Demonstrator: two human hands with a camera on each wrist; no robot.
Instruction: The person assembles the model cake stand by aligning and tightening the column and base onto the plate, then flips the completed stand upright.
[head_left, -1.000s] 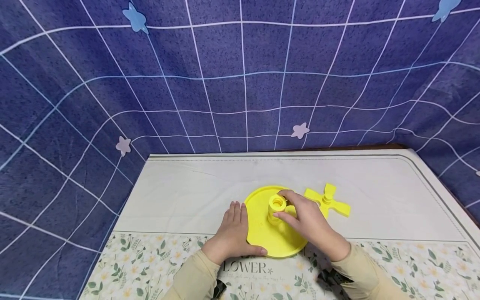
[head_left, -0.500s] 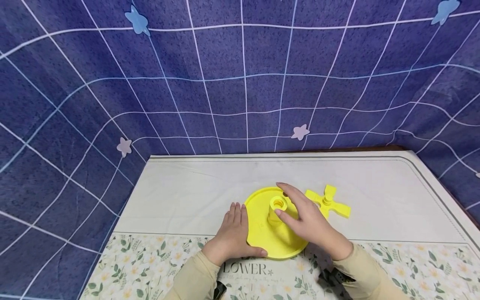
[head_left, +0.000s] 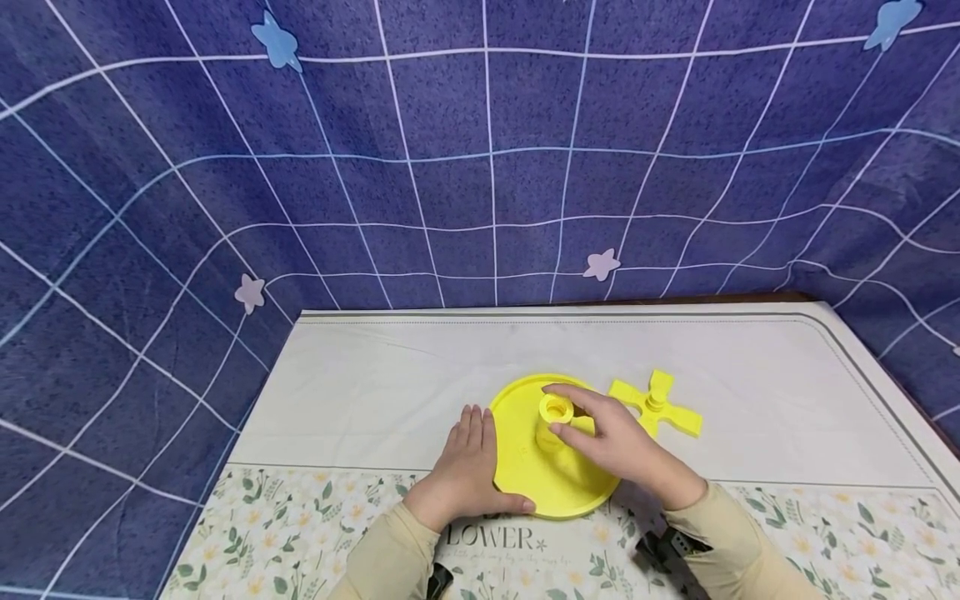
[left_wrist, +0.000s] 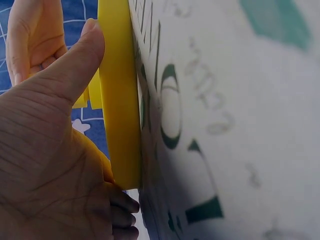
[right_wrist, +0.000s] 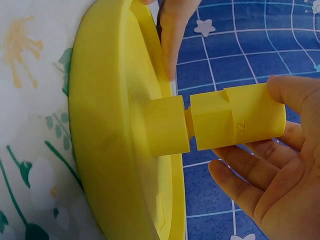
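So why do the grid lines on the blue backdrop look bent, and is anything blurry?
Head view: wide-lens distortion bows the blue grid-patterned cloth backdrop. Left wrist view: the printed white table mat is too close and blurred. Right wrist view: the round yellow plastic disc is sharp and evenly lit.

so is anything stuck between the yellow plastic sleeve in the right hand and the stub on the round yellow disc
Nothing visible. The right hand holds the yellow plastic sleeve just off the short stub of the round yellow disc; only a thin yellow peg shows in the gap.

A cylinder [head_left: 556,410] stands on the disc [head_left: 525,467], cross piece [head_left: 656,405] right.
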